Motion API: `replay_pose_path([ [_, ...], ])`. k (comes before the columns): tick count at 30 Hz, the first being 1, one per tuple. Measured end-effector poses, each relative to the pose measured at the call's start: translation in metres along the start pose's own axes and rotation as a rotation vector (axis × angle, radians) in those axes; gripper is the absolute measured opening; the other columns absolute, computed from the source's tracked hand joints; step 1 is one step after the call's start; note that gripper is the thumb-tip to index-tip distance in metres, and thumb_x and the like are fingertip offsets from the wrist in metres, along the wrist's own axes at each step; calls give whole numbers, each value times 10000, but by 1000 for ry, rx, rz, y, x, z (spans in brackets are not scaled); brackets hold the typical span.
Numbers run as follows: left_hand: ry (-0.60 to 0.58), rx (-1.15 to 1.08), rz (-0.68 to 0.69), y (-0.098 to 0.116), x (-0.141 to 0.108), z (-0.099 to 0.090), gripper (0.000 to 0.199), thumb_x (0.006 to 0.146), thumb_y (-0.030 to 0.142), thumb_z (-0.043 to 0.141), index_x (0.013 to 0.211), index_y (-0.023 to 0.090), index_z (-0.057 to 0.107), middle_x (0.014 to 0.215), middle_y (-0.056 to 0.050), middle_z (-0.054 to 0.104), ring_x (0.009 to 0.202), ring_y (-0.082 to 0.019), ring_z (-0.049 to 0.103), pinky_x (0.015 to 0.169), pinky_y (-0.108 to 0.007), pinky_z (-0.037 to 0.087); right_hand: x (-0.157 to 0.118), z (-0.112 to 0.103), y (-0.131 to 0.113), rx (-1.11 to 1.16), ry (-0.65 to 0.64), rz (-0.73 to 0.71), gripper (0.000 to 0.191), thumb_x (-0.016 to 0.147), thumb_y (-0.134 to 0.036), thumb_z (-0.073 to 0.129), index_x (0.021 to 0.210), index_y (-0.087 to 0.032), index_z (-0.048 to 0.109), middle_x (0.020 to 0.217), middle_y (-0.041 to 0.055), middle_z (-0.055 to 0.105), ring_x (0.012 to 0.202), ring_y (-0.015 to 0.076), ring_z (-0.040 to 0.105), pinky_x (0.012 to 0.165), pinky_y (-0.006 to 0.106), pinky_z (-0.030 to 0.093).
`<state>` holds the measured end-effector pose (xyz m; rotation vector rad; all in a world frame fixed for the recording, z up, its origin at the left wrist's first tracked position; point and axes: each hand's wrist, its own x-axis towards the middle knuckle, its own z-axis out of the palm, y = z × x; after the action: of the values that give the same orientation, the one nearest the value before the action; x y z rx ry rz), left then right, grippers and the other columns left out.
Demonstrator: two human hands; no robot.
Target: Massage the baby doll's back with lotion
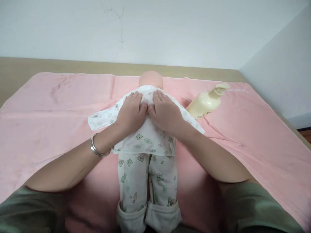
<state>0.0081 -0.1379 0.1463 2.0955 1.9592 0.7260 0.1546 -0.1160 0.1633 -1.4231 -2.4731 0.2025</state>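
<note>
A baby doll (151, 79) lies on a pink blanket, its bald head at the far end and its legs toward me. It wears a white printed top (145, 142) with the sleeves spread out and matching trousers (133, 179) with turned-up cuffs. My left hand (132, 111) rests flat on the left side of the upper torso, fingers pointing to the head. Beside it my right hand (166, 111) lies flat on the right side, the thumbs meeting or nearly so at the middle. Neither hand grasps anything. The palms and the cloth beneath them are hidden.
A pale yellow pump bottle (206, 102) leans or lies to the right of the doll, near its right-hand sleeve. The pink blanket (60, 106) covers most of a wooden surface (97, 66), which meets a white wall (170, 32) behind. Another wall (284, 64) rises at the right.
</note>
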Motion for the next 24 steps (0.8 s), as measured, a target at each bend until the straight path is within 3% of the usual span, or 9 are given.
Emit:
replay_pose_path([
  [5, 49, 27, 118, 8, -17, 3, 566, 1003, 327, 323, 1397, -14, 544, 1523, -226, 518, 1498, -353, 407, 1286, -522, 309, 18, 0, 16, 91, -4, 72, 579, 1031, -351, 365, 1440, 49, 456, 1498, 250, 534, 1423, 335, 488, 1170, 464, 425],
  [14, -10, -31, 37, -8, 7, 1, 562, 983, 336, 318, 1396, 32, 548, 1496, -200, 554, 1446, -321, 477, 1258, -493, 355, -22, -2, -16, -302, 56, 16, 585, 1072, -320, 251, 1395, 97, 503, 1345, 315, 633, 1276, 372, 606, 1060, 462, 469],
  [18, 48, 7, 63, -6, 2, 5, 554, 992, 343, 318, 1397, 34, 534, 1494, -209, 551, 1441, -330, 478, 1255, -532, 343, -15, -2, -10, -257, 87, -11, 488, 1055, -309, 295, 1222, -2, 636, 1168, 223, 726, 1114, 315, 675, 926, 388, 510],
  [21, 93, 64, 105, 2, -8, 5, 525, 991, 321, 325, 1296, -2, 604, 1403, -245, 612, 1377, -359, 538, 1224, -554, 386, 0, -3, 1, -179, 69, 85, 431, 1031, -347, 347, 1082, -73, 675, 1048, 152, 743, 1009, 282, 690, 818, 352, 512],
  [24, 133, 99, 162, 10, -18, 4, 510, 974, 301, 346, 1241, -15, 644, 1337, -236, 658, 1344, -347, 572, 1232, -522, 399, 8, -2, 7, -154, 48, 162, 418, 1016, -355, 366, 1077, -77, 671, 1039, 138, 741, 969, 274, 690, 741, 339, 501],
])
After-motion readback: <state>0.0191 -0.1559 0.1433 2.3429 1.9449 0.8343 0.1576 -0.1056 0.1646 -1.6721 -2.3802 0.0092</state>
